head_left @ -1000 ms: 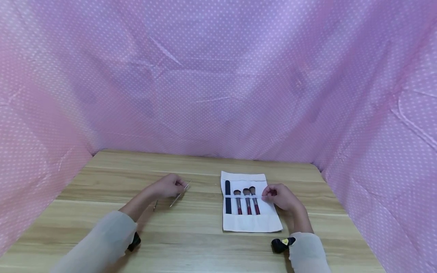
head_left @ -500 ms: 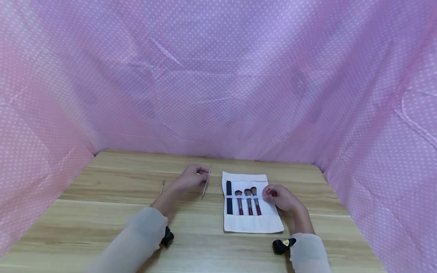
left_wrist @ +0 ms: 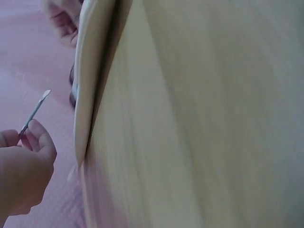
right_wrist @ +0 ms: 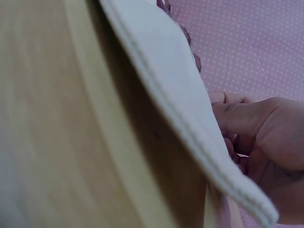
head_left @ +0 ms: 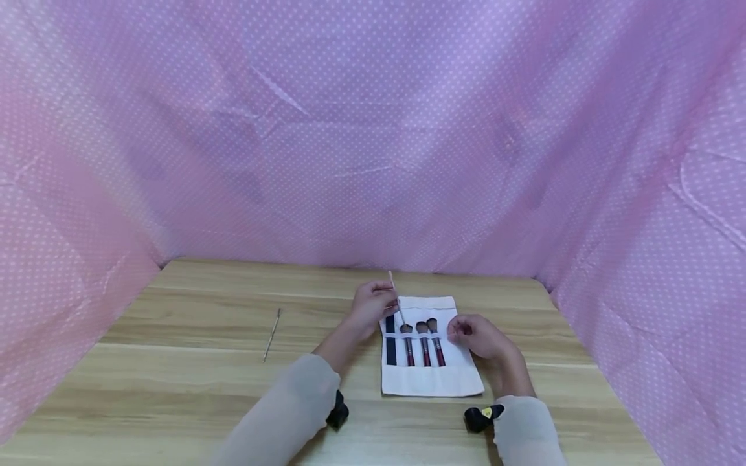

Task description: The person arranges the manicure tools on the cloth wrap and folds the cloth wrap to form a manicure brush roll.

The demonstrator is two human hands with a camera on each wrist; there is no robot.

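Note:
My left hand pinches a thin metal cuticle pusher between thumb and fingers, over the upper left of a white cloth brush roll. One flattened, slanted tip of it shows in the left wrist view. In the head view its lower end overlaps the leftmost of three makeup brushes with red handles. These brushes and a black flat strip sit under the roll's band and in its lower pocket. At the roll's right side, my right hand pinches the cloth with thumb and curled fingers; the fingertips are partly hidden.
A second thin metal tool lies on the wooden table, left of my left arm. Pink dotted cloth hangs behind the table and at both sides. Black wrist cameras sit at both sleeves.
My left hand has carried the cuticle pusher rightward from the left part of the table to above the brush roll. The second metal tool stays behind. My right hand stays at the roll's right side.

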